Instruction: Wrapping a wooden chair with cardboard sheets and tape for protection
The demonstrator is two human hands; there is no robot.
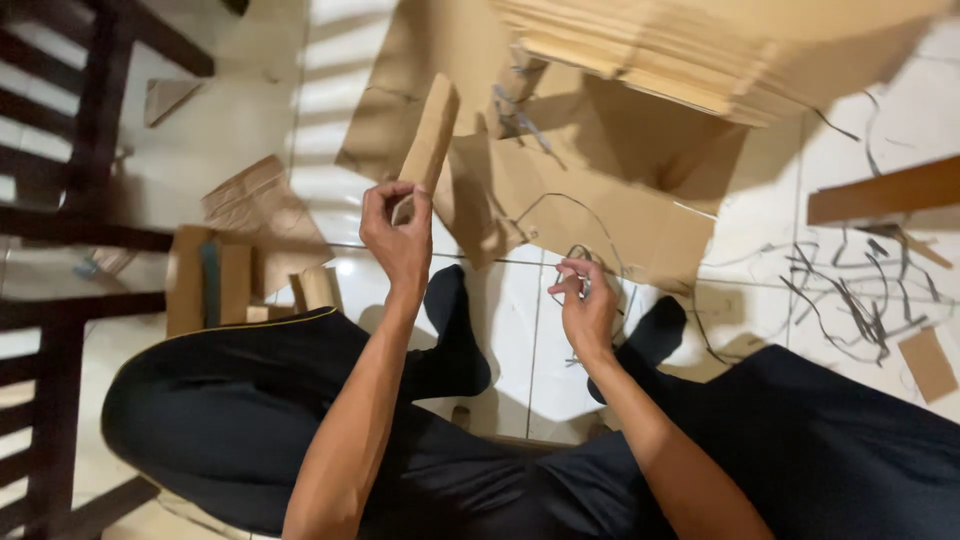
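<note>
Left hand (398, 235): closed around the lower end of a flat, oblong cardboard piece (430, 135), matte brown, held upright and slightly tilted above the floor.
Right hand (585, 300): fingers pinched on a thin dark wire loop (580, 255), springy and curved.
Floor (500, 330): glossy pale tiles with thin grout lines.
Cardboard sheets (600, 210): flat, creased, brown, spread beyond the hands.
Stack (660, 50): layered corrugated boards, top right.
Scraps (850, 290): tangled thin dark strips at right.
Chair (60, 200): dark wooden slats, left.
</note>
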